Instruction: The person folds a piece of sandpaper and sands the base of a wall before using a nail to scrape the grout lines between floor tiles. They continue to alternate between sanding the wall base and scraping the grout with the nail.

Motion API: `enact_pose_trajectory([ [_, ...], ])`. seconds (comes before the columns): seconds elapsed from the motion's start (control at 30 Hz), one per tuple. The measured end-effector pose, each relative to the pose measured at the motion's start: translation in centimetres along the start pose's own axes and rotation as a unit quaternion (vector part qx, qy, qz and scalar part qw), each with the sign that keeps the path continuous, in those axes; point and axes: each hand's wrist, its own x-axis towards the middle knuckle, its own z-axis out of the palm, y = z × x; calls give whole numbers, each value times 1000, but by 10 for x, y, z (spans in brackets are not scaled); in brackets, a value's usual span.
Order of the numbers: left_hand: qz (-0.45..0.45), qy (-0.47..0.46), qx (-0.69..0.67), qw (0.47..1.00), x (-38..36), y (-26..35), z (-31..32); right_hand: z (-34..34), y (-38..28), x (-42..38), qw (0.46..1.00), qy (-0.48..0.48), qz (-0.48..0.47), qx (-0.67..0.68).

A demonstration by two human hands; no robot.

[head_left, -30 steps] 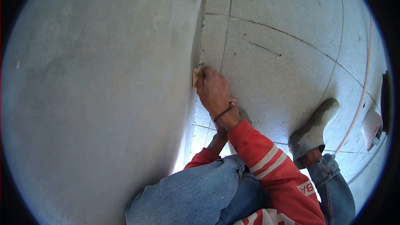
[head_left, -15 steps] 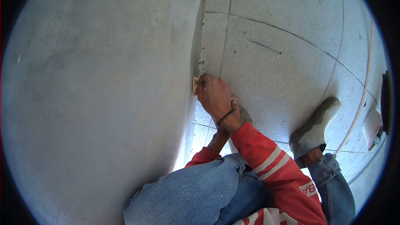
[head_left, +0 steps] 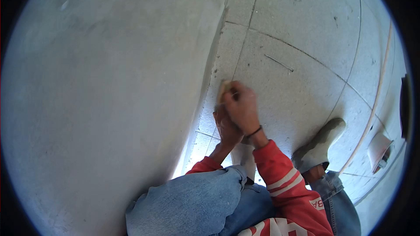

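Observation:
My right hand (head_left: pixel 243 109), with a black band at the wrist, is closed around a small flat tan piece (head_left: pixel 223 91). Motion blur hides whether that piece is sponge or wood. Just below it, my left hand (head_left: pixel 227 127) lies close against the right one, near the lower end of the piece; its fingers are partly covered and smeared. Both hands are over the floor tiles (head_left: pixel 288 100), a little to the right of the foot of the smooth grey wall (head_left: pixel 118 87).
A thin metal rod (head_left: pixel 278 63) lies on the tiles. Farther right, a hose (head_left: pixel 375 107) runs along the floor beside a white container (head_left: pixel 379 150) lying on its side. My muddy boot (head_left: pixel 321 144) stands right of my hands, and my denim knee (head_left: pixel 188 201) is below them.
The right hand has drawn the tan piece away from the wall's foot, toward the left hand. More of the left hand shows now. The view has shifted slightly.

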Motion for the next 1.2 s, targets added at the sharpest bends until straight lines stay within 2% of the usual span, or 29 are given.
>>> enact_pose_trajectory([
  [0.03, 44, -20, 73, 996, 11, 16, -9, -18, -1, 3, 997, 31, 49, 44],
  [0.1, 41, -36, 34, 998, 36, 36, -22, -60, 7, 23, 996, 84, 31, 25],
  [0.17, 151, 2, 77, 986, 61, 50, -28, -95, 10, 42, 993, 104, -9, -64],
  [0.2, 148, 8, 74, 986, 77, 63, -28, -100, 5, 49, 993, 100, -13, -68],
  [0.27, 170, 36, 143, 974, 100, 83, -29, -107, -6, 62, 972, 122, -94, -180],
  [0.3, 168, 39, 142, 975, 97, 80, -26, -105, -13, 69, 971, 120, -96, -182],
  [0.37, 148, -23, 172, 974, 91, 72, -15, -90, -31, 84, 937, 113, -177, -279],
  [0.43, 174, 3, 199, 964, 68, 77, -15, -75, -44, 103, 931, 120, -180, -293],
  [0.47, 149, -68, 56, 985, 51, 62, -11, -69, -46, 113, 926, 127, -182, -307],
  [0.5, 118, -137, -89, 979, 37, 54, -10, -63, -41, 123, 917, 140, -200, -316],
  [0.6, 116, -158, -92, 976, 10, 58, -18, -38, -23, 118, 910, 68, -218, -346],
  [0.67, 107, -125, -89, 982, 11, 60, -24, -18, -9, 78, 907, -42, -250, -335],
  [0.73, 97, -90, -87, 987, 12, 59, -27, -13, -7, 37, 918, -106, -236, -300],
  [0.77, 145, -54, -61, 986, 12, 57, -29, -13, -8, 28, 918, -108, -237, -300],
  [0.8, 192, -19, -35, 981, 12, 54, -31, -15, -12, 22, 954, -67, -191, -222],
  [0.83, 191, -20, -33, 981, 10, 51, -32, -16, -15, 20, 980, -24, -141, -140],
  [0.87, 175, -11, -8, 984, 7, 47, -33, -16, -16, 19, 980, -24, -140, -138],
  [0.9, 160, -2, 16, 987, 3, 42, -33, -17, -16, 20, 995, 6, -61, -84],
  [0.93, 162, -5, 17, 987, -1, 37, -32, -18, -16, 20, 999, 37, 20, -29],
  [1.0, 116, 13, 50, 992, -7, 26, -26, 1, -2, 11, 998, 47, 39, 17],
  [1.1, 148, 20, 55, 987, -14, 13, -21, 35, -1, 1, 990, 67, 94, 79],
  [1.13, 153, 7, 58, 987, -25, -9, -14, 44, -5, 0, 987, 89, 99, 94],
  [1.2, 118, 18, 156, 981, -49, -59, 2, 57, -5, -4, 979, 120, 113, 117],
])
